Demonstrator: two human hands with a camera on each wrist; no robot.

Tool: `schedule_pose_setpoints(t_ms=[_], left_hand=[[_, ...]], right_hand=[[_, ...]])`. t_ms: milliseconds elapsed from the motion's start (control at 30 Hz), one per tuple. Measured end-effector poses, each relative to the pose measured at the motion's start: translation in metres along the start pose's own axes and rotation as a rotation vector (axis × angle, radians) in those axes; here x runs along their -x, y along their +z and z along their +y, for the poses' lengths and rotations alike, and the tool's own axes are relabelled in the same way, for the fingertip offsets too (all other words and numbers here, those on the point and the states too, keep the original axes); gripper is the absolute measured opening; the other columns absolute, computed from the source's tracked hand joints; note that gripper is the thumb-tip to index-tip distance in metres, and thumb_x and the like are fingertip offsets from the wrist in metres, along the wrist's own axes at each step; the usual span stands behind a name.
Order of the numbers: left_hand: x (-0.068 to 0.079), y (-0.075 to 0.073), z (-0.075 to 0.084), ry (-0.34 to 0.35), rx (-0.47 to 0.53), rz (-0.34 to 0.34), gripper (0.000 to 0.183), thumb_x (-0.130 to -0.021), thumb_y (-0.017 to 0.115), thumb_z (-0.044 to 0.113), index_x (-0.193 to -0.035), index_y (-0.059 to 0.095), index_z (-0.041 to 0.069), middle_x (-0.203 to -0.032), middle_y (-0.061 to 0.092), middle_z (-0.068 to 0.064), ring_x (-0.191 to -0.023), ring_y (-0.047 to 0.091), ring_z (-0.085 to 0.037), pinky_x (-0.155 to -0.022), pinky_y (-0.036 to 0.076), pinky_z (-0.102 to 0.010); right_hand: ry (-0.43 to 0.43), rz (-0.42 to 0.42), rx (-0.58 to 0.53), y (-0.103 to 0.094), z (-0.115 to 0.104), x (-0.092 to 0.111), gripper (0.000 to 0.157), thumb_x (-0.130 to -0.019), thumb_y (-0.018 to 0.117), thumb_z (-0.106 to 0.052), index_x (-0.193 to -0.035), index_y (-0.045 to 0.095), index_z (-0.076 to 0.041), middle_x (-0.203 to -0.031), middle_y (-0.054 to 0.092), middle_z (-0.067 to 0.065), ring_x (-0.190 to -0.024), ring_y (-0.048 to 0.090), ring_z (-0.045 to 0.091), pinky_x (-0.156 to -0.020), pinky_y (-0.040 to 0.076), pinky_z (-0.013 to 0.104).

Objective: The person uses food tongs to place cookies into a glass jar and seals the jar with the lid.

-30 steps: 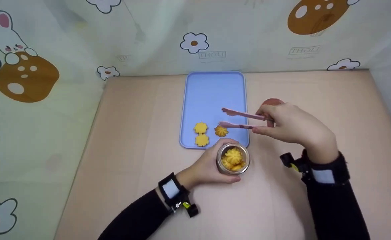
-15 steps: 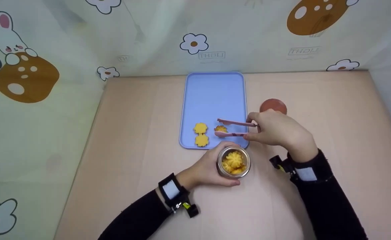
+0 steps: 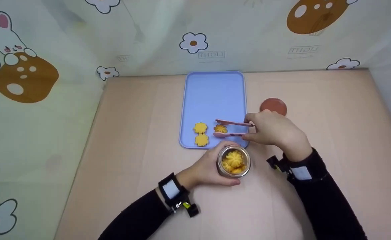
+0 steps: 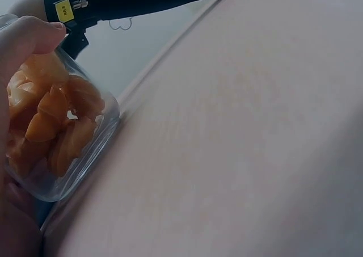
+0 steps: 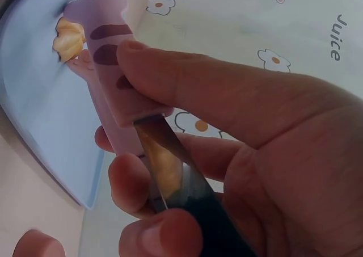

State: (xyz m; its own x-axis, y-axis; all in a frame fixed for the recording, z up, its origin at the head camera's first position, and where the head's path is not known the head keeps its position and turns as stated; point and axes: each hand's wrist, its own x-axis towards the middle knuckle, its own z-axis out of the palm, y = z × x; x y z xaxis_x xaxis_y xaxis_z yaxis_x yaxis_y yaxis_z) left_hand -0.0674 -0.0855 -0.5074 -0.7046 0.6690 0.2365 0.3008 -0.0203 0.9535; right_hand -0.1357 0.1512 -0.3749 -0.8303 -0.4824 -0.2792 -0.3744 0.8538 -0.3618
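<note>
My left hand grips a clear glass jar around its side. Flower-shaped yellow cookies fill part of the jar, seen through its uncovered mouth. With thumb and fingers, my right hand holds pink tongs with metal at the back end. The tong arms are spread, one on each side of a browned cookie on the blue tray. In the right wrist view, that cookie shows beside the tong tips. Two flat yellow flower-shaped cookies lie left of it on the tray.
A round reddish-brown lid lies on the table right of the tray, just beyond my right hand. A printed cloth hangs behind the table and along its left side.
My right hand has moved left and slightly down with the tongs, bringing their arms around the browned cookie. The lid shows more now. My left hand and the jar have hardly moved.
</note>
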Motion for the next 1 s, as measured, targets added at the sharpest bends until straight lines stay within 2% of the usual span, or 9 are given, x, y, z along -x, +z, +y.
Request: schedule_pose_setpoints(t_ms=[300,533,667,900,1000], left_hand=[[0.0,0.0,-0.002,-0.01,-0.021,0.01,0.099,-0.073,0.103,0.02,-0.153,0.045,0.016,-0.149,0.062,0.004,-0.136,0.06,-0.016,-0.123,0.045,-0.039],[0.0,0.0,0.0,-0.015,-0.011,0.005,0.098,-0.073,0.103,0.019,-0.153,0.045,0.017,-0.148,0.062,0.005,-0.136,0.061,-0.016,-0.123,0.046,-0.039],[0.0,0.0,-0.001,-0.012,-0.006,0.002,0.098,-0.074,0.103,0.019,-0.153,0.045,0.017,-0.147,0.063,0.004,-0.135,0.061,-0.017,-0.123,0.046,-0.039],[0.0,0.0,0.0,-0.014,-0.005,0.003,0.097,-0.074,0.103,0.019,-0.153,0.046,0.016,-0.148,0.063,0.003,-0.136,0.061,-0.017,-0.123,0.046,-0.039],[0.0,0.0,0.001,-0.015,-0.007,0.003,0.096,-0.074,0.102,0.019,-0.153,0.046,0.016,-0.149,0.062,0.003,-0.136,0.061,-0.017,-0.123,0.046,-0.04]], right_hand=[[0.015,0.038,0.005,-0.002,0.008,-0.001,0.038,-0.096,0.085,-0.033,-0.117,0.075,-0.003,-0.078,0.064,0.005,-0.067,0.058,0.024,-0.056,0.045,0.037],[0.051,0.114,0.014,-0.002,0.017,-0.007,0.036,-0.098,0.081,-0.032,-0.117,0.074,-0.002,-0.092,0.073,0.012,-0.078,0.065,0.029,-0.068,0.056,0.048],[0.036,0.147,0.024,0.0,0.023,-0.012,0.032,-0.099,0.078,-0.031,-0.114,0.073,-0.002,-0.088,0.071,0.011,-0.079,0.065,0.03,-0.07,0.055,0.051],[-0.025,0.217,0.061,0.004,0.031,-0.018,0.02,-0.102,0.072,-0.024,-0.095,0.069,-0.005,-0.075,0.064,0.008,-0.075,0.062,0.034,-0.069,0.049,0.05],[-0.025,0.223,0.057,0.004,0.032,-0.018,0.019,-0.102,0.072,-0.023,-0.095,0.07,-0.005,-0.076,0.065,0.008,-0.077,0.063,0.035,-0.071,0.051,0.051]])
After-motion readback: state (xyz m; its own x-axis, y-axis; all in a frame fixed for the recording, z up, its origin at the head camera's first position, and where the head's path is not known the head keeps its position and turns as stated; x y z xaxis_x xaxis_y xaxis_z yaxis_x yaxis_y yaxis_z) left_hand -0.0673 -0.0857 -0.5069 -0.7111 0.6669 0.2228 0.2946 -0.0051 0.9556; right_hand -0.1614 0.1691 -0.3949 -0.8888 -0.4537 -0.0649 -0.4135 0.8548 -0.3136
